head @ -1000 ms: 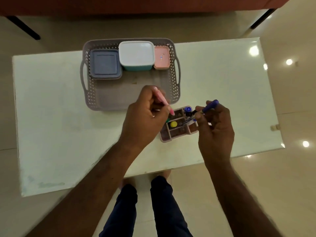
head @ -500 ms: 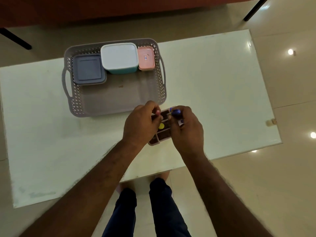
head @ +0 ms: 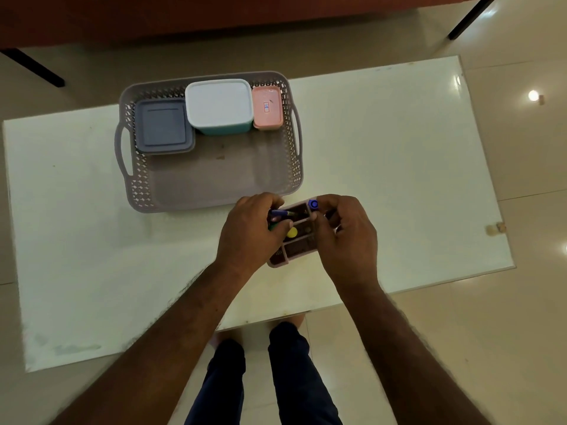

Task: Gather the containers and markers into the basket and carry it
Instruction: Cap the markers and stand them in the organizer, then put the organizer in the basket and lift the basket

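Note:
A grey perforated basket (head: 211,191) stands on the white table (head: 383,154). Along its far side sit a grey container (head: 164,127), a white-lidded teal container (head: 219,105) and a small pink container (head: 267,107). In front of the basket stands a pink compartment holder (head: 299,250) with markers upright in it: a blue cap (head: 313,204) and a yellow cap (head: 292,232) show. My left hand (head: 250,231) grips the holder's left side, fingers curled over a blue marker (head: 280,213). On the holder's right side, my right hand (head: 348,234) curls around it.
Dark table legs (head: 466,18) cross the tiled floor beyond the table. A small wooden piece (head: 495,229) lies on the floor off the table's right edge. My legs (head: 264,378) stand at the near edge.
Both hands lowered the pink and blue markers into the holder and then closed on its two sides. The camera view shifted slightly.

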